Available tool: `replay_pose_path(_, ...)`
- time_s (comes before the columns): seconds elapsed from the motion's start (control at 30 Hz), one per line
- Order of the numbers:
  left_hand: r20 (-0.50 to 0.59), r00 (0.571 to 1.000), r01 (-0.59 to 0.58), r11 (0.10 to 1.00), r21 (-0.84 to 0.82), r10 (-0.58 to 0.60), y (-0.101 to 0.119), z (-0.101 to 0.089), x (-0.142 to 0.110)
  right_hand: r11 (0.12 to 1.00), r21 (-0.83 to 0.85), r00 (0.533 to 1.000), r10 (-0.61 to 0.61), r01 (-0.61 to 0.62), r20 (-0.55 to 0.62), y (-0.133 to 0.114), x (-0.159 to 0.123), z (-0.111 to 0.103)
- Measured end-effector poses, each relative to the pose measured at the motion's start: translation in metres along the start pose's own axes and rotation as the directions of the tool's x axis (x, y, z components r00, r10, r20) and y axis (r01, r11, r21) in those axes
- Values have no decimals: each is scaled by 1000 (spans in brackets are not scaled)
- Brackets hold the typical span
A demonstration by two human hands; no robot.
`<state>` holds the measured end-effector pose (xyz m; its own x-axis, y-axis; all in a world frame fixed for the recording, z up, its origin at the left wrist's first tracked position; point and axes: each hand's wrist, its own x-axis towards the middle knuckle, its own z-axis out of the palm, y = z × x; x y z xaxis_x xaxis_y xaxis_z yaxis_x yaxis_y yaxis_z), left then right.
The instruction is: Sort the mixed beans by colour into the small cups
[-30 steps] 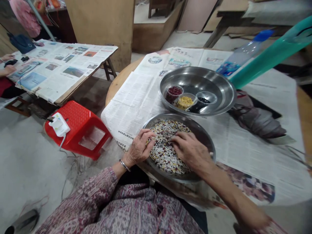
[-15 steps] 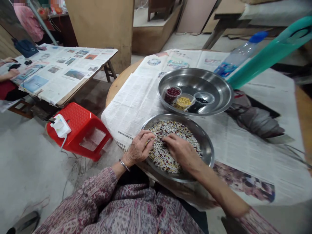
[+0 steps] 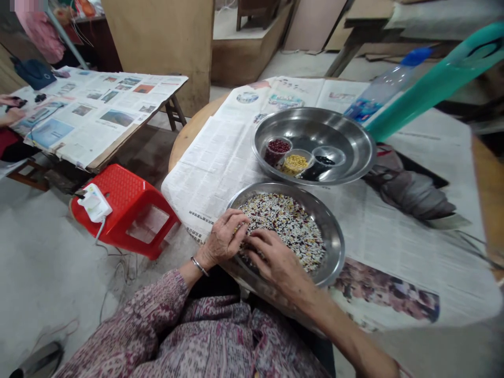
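My left hand rests curled at the near-left edge of a mixed bean pile, with a metal bangle on its wrist. The beans, dark red, white and black, fill a shallow steel tray. My right hand reaches in beside the left, its fingertips among the beans. Whether the left fingers hold any beans is hidden. Behind the tray, a larger steel basin holds a cup of red beans, a cup of yellow beans and a cup of black beans.
Newspaper covers a round wooden table. Beyond the basin lie a plastic bottle and a teal tube. A red stool stands on the floor at left. A co-worker's hands rest on a newspaper-covered table.
My right hand has slid left across the beans toward my left hand, uncovering more of the pile on the tray's right side. My left hand has barely moved.
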<state>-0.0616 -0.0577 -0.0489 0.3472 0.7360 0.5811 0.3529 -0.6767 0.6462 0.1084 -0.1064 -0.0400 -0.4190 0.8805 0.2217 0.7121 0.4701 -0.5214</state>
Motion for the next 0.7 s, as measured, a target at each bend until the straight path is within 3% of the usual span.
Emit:
replay_pose_path(0.07, 1, 1000, -7, 1000, 9, 7, 0, 0, 0, 997, 13, 995, -73, 73, 63, -7, 4, 1)
replay_pose_path(0.17, -7, 1000, -21, 1000, 20, 21, 0, 0, 0, 984, -126, 987, -110, 125, 120, 6, 8, -5)
replay_pose_path(0.3, -22, 998, -56, 998, 20, 57, -3, 1, -1, 914, -400, 997, 43, -65, -66, 37, 2, -22)
replay_pose_path(0.4, -24, 997, -71, 996, 44, 72, -3, 1, 1, 865, -454, 970, 130, -213, -208, 44, -13, -35)
replay_pose_path(0.5, 157, 987, -63, 982, 180, 34, 4, -5, 8, 872, -411, 950, 168, -267, -261, 37, -30, -39)
replay_pose_path(0.53, 275, 961, -83, 967, 240, 14, 7, -8, 12, 882, -383, 944, 171, -274, -283, 35, -35, -38)
replay_pose_path(0.6, 511, 860, -180, 933, 312, -5, 16, -15, 19, 912, -298, 923, 172, -282, -345, 30, -42, -33)
replay_pose_path(0.7, 712, 702, -278, 923, 265, 7, 24, -16, 28, 941, -166, 868, 190, -294, -459, 30, -47, -23)
